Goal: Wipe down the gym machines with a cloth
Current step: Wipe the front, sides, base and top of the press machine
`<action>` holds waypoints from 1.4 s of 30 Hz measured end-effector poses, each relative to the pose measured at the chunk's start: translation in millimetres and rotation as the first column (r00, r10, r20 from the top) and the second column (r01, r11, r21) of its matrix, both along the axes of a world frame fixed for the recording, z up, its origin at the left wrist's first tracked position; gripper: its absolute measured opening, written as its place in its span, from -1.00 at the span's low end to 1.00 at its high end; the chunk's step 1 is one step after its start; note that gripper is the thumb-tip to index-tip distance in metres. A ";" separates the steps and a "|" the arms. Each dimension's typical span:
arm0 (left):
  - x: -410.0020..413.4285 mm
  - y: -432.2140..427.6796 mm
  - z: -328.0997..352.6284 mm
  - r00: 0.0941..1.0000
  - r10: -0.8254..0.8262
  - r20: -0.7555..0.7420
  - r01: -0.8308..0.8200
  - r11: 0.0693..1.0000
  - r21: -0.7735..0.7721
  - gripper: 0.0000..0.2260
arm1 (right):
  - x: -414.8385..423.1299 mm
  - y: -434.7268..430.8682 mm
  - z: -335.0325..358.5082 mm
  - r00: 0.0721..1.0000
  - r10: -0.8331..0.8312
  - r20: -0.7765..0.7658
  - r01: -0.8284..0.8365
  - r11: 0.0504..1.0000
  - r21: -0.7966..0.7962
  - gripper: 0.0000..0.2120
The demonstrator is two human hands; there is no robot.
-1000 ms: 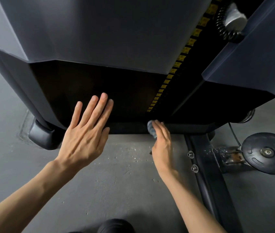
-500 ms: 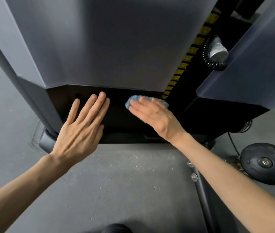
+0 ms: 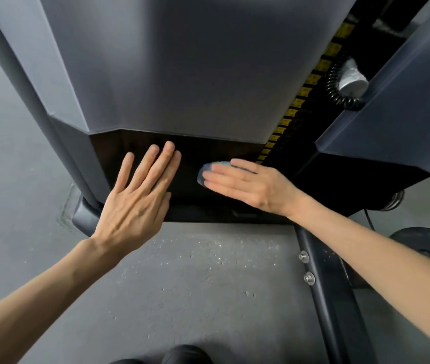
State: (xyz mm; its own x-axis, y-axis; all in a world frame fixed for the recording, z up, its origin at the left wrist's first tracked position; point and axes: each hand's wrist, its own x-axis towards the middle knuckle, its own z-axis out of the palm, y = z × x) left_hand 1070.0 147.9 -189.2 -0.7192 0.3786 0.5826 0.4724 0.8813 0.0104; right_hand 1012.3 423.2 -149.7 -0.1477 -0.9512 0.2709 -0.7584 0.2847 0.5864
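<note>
A large gym machine [image 3: 171, 74] with a matte grey shroud fills the top of the view; its lower panel [image 3: 190, 153] is dark and glossy. My right hand [image 3: 250, 186] lies flat with straight fingers pointing left, pressing a small blue cloth [image 3: 206, 170] against that dark panel. Only the cloth's left edge shows past my fingertips. My left hand [image 3: 137, 203] rests flat on the same panel, fingers straight and pointing up, just left of the cloth and empty.
A weight stack with yellow labels [image 3: 297, 101] runs up the gap at right, with a coiled black cable and silver pin [image 3: 350, 80]. A black floor beam with two bolts [image 3: 321, 279] and a round black disc [image 3: 429, 243] sit at right. Grey floor [image 3: 182, 285] lies below.
My right hand rose from the panel's bottom edge with the cloth, then swept across the dark panel, fingers now pointing left. My left hand stayed on the panel.
</note>
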 end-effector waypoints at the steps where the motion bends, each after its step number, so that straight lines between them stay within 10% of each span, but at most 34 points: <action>1: 2.3 -1.5 0.4 1.000 0.017 0.000 -0.017 1.000 0.011 -0.42 | -1.6 -7.7 13.9 0.999 0.002 -0.042 -0.005 0.998 -0.067 -0.59; 7: 14.4 -26.6 1.7 0.994 0.105 0.039 -0.106 0.994 0.018 -0.40 | -0.5 -35.7 -1.4 0.984 -0.105 -0.142 0.076 0.977 -0.198 -0.48; 13: 27.3 -54.1 6.7 0.986 0.151 0.069 -0.154 0.987 0.038 -0.41 | 15.4 -46.5 -69.5 0.972 -0.202 0.117 0.139 0.903 0.407 -0.61; 19: 27.8 -62.0 5.8 0.976 0.154 0.157 -0.167 0.983 0.076 -0.40 | -5.7 -87.7 9.7 0.995 0.043 -0.094 -0.056 0.988 -0.142 -0.59; 25: 26.3 -68.7 5.4 0.975 0.125 0.184 -0.147 0.983 0.112 -0.39 | -3.5 -109.8 6.6 0.992 -0.064 -0.113 0.031 0.962 -0.273 -0.54; 32: 23.1 -83.8 4.7 0.960 0.148 0.239 -0.178 0.978 0.110 -0.43 | 0.9 -122.4 -58.7 1.000 -0.019 0.013 0.014 0.952 0.307 -0.60; 42: 18.5 -97.5 2.6 0.964 0.062 0.260 -0.102 0.985 0.141 -0.49 | -7.1 -154.0 9.7 0.994 0.021 -0.105 -0.055 0.941 -0.335 -0.57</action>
